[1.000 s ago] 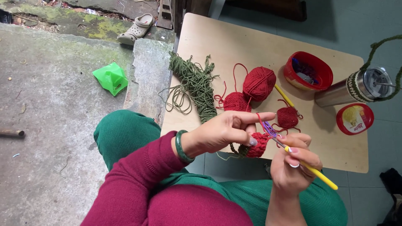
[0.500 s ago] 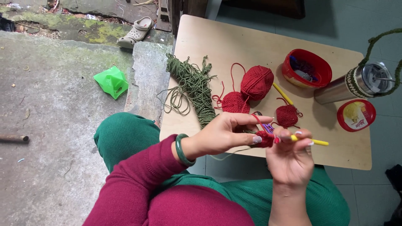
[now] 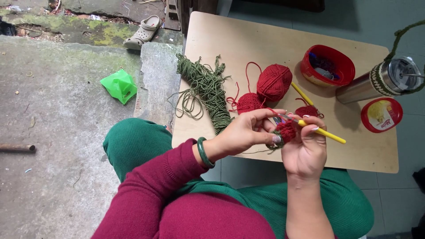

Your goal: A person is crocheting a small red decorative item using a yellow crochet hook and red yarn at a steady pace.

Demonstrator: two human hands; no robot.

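Note:
My left hand (image 3: 248, 130) pinches a small red crocheted piece (image 3: 286, 131) between thumb and fingers, just over the near edge of the wooden table (image 3: 248, 48). My right hand (image 3: 306, 148) grips a yellow-handled crochet hook (image 3: 319, 130), whose tip is at the red piece and whose handle points right. Red yarn runs from the piece toward a ball of red yarn (image 3: 274, 81). A second red crocheted piece (image 3: 249, 103) and a smaller one (image 3: 307, 110) lie on the table beyond my hands. I wear a green bangle (image 3: 203, 152) on my left wrist.
A skein of green cord (image 3: 207, 88) lies at the table's left. A red bowl (image 3: 328, 65), a steel flask in a crocheted sleeve (image 3: 380, 79), a red lid (image 3: 381, 115) and a second yellow hook (image 3: 302, 93) are at the right. A green bag (image 3: 118, 85) and a sandal (image 3: 142, 31) lie on the concrete floor.
Both hands have lifted slightly toward the table edge. The hook's handle has swung from pointing down-right to nearly level, and the red piece sits tighter between my fingers.

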